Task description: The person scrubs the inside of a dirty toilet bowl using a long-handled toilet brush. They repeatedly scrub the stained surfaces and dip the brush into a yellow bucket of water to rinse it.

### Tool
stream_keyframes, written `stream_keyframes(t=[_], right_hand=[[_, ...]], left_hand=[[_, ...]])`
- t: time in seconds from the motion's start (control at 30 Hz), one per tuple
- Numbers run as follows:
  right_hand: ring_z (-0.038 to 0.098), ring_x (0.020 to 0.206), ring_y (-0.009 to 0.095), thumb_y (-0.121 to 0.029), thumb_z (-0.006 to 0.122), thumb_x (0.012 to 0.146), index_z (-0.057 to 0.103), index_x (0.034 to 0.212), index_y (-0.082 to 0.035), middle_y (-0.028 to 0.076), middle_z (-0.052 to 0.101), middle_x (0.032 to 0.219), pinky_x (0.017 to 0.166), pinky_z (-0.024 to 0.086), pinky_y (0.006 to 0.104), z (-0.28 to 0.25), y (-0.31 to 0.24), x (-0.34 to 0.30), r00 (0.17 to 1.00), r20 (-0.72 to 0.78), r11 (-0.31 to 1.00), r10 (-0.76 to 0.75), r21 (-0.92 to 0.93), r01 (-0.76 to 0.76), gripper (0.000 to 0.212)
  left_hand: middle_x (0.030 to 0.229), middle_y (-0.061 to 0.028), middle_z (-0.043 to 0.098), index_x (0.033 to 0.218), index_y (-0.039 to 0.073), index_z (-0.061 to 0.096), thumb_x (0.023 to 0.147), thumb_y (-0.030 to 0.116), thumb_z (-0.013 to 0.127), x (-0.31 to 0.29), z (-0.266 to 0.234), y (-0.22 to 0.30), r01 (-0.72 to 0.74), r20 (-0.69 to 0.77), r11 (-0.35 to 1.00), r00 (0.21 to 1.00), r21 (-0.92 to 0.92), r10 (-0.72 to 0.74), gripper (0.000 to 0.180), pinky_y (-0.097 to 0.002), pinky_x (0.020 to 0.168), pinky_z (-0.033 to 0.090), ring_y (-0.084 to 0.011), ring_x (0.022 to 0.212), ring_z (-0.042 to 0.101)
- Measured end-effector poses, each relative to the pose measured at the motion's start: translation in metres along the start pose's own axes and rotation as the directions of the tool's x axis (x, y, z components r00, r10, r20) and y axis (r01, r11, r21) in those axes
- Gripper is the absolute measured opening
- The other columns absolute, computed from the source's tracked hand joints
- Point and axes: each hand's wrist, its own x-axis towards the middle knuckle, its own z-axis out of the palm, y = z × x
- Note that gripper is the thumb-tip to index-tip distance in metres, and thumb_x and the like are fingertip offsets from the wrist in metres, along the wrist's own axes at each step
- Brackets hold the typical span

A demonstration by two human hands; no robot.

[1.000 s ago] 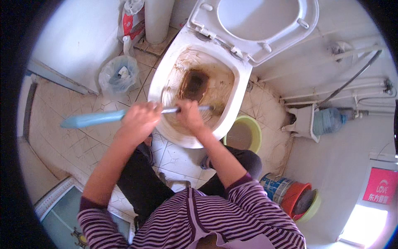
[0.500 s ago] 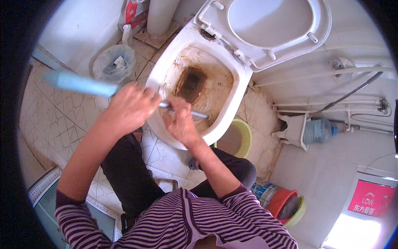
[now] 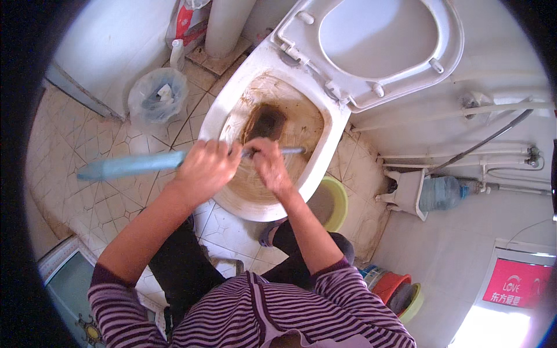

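Note:
Both my hands are closed round one long tool with a light-blue section [image 3: 130,165] and a thin grey rod [image 3: 290,150]. My left hand [image 3: 208,167] grips it where the blue meets the rod, above the left rim. My right hand [image 3: 270,166] wraps the rod over the bowl. The rod's tip is by the inner right wall; I cannot tell if it touches. Below is a white toilet bowl [image 3: 243,211], stained brown inside, with a dark drain opening [image 3: 267,123]. Its seat and lid [image 3: 455,35] are raised.
A yellow-green basin [image 3: 339,211] stands right of the toilet. At left are a bag-lined bin [image 3: 139,107] and a white bottle [image 3: 176,55]. A white stool [image 3: 406,191] lies tipped beside a big clear bottle [image 3: 444,193]. Pipes [image 3: 447,116] run along the right wall. A red bucket [image 3: 391,287] is lower right.
The tool has swung from slanting down rightward to nearly level, its blue end lower and its rod tip closer to the bowl's right wall. Both hands have shifted right, still gripping.

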Motion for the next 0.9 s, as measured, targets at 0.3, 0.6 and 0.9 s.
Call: stream_keyframes(t=[0.3,0.6,0.9], right_hand=[[0.06,0.092,0.03,-0.009,0.04,0.086,0.06,0.1,0.001,0.018,0.061,0.101,0.082,0.046,0.0378,0.019,-0.033,-0.024,0.992,-0.091,0.989,0.09,0.122,-0.079,0.027],[0.055,0.088,0.031,-0.014,0.044,0.085,0.06,0.087,0.0,0.016,0.061,0.089,0.081,0.042,0.0406,-0.001,-0.01,-0.004,0.993,-0.07,0.995,0.098,0.002,-0.098,0.021],[0.061,0.074,0.031,-0.013,0.052,0.081,0.06,0.088,0.001,0.017,0.062,0.09,0.065,0.047,0.0369,-0.026,-0.01,0.016,0.981,-0.187,0.992,-0.059,-0.121,0.036,0.018]], left_hand=[[0.074,-0.0104,0.054,0.111,0.006,0.056,0.078,0.019,0.055,-0.026,-0.015,0.007,-0.011,-0.009,0.998,1.0,-0.054,0.01,0.035,-0.0389,0.061,0.046,-0.0232,0.068,0.057],[0.063,-0.0058,0.054,0.099,0.002,0.059,0.072,0.018,0.056,-0.01,0.007,0.044,0.097,-0.146,0.995,0.984,-0.008,-0.098,0.032,-0.0313,0.048,0.04,-0.018,0.055,0.054],[0.062,-0.0046,0.054,0.097,0.003,0.061,0.072,0.017,0.057,0.034,0.002,0.066,0.177,-0.148,0.983,0.974,0.042,-0.169,0.029,-0.0314,0.047,0.038,-0.0171,0.054,0.055]])
